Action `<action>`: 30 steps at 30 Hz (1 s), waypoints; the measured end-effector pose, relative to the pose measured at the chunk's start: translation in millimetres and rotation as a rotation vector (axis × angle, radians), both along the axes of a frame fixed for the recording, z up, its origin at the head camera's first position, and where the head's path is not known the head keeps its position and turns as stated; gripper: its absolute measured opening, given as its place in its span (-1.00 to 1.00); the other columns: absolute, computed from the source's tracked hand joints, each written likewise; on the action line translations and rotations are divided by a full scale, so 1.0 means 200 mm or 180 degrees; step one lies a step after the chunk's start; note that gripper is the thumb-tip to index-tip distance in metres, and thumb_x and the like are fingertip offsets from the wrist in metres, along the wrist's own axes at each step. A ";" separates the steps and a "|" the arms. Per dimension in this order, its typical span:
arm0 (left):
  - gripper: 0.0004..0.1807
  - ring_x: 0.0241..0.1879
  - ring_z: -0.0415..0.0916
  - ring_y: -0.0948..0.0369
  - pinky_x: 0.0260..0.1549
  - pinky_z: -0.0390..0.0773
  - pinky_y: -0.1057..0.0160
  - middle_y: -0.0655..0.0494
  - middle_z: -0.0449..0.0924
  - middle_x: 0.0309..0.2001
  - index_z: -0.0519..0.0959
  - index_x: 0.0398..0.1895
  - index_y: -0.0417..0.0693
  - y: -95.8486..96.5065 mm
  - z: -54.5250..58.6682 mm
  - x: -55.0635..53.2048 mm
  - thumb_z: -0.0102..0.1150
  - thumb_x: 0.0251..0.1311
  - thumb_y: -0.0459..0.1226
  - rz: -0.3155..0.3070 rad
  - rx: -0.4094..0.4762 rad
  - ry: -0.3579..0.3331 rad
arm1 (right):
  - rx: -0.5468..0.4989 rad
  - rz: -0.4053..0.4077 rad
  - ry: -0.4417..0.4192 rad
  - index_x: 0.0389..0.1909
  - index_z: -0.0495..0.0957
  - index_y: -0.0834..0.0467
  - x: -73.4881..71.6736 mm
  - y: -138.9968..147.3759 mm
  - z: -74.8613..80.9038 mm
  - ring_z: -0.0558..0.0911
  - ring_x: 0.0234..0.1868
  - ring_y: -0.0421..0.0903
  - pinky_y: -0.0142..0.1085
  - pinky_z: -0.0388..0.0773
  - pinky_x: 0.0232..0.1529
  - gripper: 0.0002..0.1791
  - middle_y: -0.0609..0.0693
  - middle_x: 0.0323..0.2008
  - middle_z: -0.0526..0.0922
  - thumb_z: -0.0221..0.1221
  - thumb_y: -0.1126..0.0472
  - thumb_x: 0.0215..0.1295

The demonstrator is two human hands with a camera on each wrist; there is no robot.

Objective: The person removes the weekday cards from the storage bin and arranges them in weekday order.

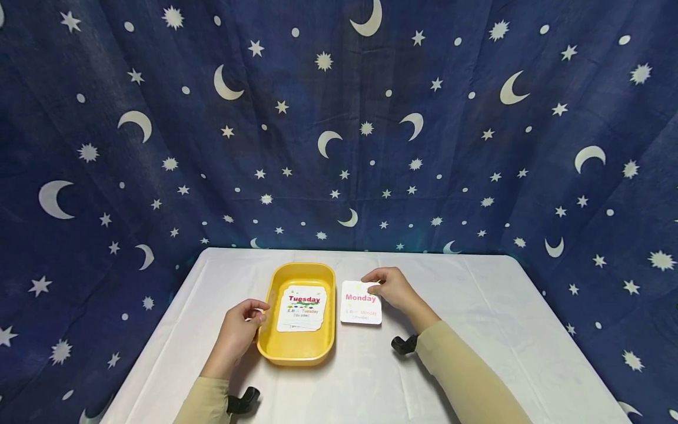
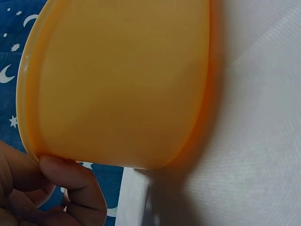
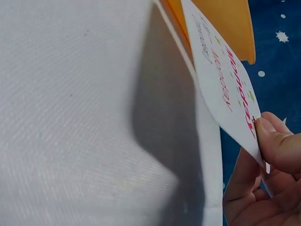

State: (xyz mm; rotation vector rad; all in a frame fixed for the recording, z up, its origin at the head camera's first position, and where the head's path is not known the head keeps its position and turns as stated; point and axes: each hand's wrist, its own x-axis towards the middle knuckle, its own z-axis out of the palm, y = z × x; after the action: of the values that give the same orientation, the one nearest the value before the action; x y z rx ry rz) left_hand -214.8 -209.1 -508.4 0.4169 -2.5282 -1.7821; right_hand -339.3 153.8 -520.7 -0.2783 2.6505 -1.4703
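In the head view my right hand (image 1: pixel 394 289) pinches a white flashcard (image 1: pixel 361 312) printed "Monday" at its upper right corner. The right wrist view shows the card (image 3: pixel 218 77) raised off the cloth, thumb on its printed face. To its left stands a yellow plastic tray (image 1: pixel 295 354), whose left rim my left hand (image 1: pixel 239 330) grips. Inside the tray lies a loose stack of cards (image 1: pixel 301 315), "Tuesday" on top. In the left wrist view, thumb and finger meet at the rim of the tray (image 2: pixel 117 89), and its cards are out of sight.
A white cloth covers the table (image 1: pixel 455 288). Behind it hangs a dark blue curtain (image 1: pixel 339 106) with moons and stars. Black wrist mounts (image 1: pixel 243 401) sit on both forearms, close above the cloth.
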 end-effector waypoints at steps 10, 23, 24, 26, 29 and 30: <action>-0.81 -0.49 0.39 0.20 -0.58 0.46 0.34 -0.01 0.48 -0.28 0.66 0.05 -0.27 0.00 0.00 -0.01 0.14 0.47 -0.50 -0.0005 -0.0075 -0.0011 | 0.0026 -0.0074 -0.0027 -0.12 0.84 0.13 -0.03 -0.04 -0.05 0.57 -0.16 -0.09 -0.25 0.46 -0.10 -0.73 0.02 -0.14 0.83 0.38 0.48 0.23; -0.80 -0.49 0.38 0.20 -0.59 0.46 0.34 0.00 0.49 -0.29 0.66 0.04 -0.28 0.00 0.00 -0.01 0.13 0.47 -0.51 0.0022 0.0000 -0.0055 | 0.0319 -0.0267 0.0045 -0.16 0.84 0.04 -0.07 -0.09 -0.07 0.62 -0.07 -0.04 -0.05 0.54 0.11 -0.72 -0.04 -0.14 0.83 0.41 0.45 0.23; -0.80 -0.49 0.38 0.20 -0.59 0.45 0.33 0.00 0.49 -0.29 0.66 0.04 -0.27 0.00 0.00 -0.01 0.13 0.47 -0.51 0.0022 0.0003 -0.0058 | 0.0338 -0.0289 0.0042 -0.16 0.84 0.03 -0.08 -0.10 -0.07 0.61 -0.07 -0.04 -0.04 0.54 0.11 -0.73 -0.05 -0.14 0.83 0.41 0.45 0.23; -0.80 -0.50 0.37 0.19 -0.59 0.45 0.33 -0.01 0.49 -0.28 0.66 0.05 -0.27 0.00 0.00 -0.01 0.13 0.48 -0.50 0.0015 -0.0003 -0.0059 | 0.0358 -0.0330 0.0040 -0.17 0.84 0.02 -0.08 -0.10 -0.07 0.61 -0.06 -0.02 -0.03 0.54 0.13 -0.73 -0.04 -0.14 0.82 0.42 0.45 0.23; -0.80 -0.49 0.37 0.18 -0.60 0.45 0.33 -0.01 0.49 -0.29 0.66 0.05 -0.28 0.00 0.00 -0.01 0.13 0.48 -0.50 0.0002 -0.0009 -0.0031 | 0.0373 -0.0372 0.0026 -0.18 0.84 0.02 -0.08 -0.10 -0.07 0.62 -0.03 0.00 0.00 0.55 0.17 -0.72 -0.04 -0.12 0.82 0.42 0.45 0.22; -0.80 -0.49 0.38 0.18 -0.60 0.45 0.32 -0.01 0.49 -0.29 0.66 0.05 -0.28 0.00 -0.01 -0.01 0.13 0.48 -0.50 0.0001 -0.0008 -0.0026 | 0.0373 -0.0377 0.0021 -0.18 0.84 0.02 -0.08 -0.10 -0.07 0.63 -0.02 0.00 0.01 0.56 0.19 -0.73 -0.04 -0.12 0.82 0.42 0.45 0.23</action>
State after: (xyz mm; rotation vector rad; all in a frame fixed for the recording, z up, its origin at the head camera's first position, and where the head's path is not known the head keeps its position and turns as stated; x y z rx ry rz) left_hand -216.2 -208.7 -509.5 0.4254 -2.5353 -1.7808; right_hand -355.2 133.5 -535.5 -0.1187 2.7888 -1.3395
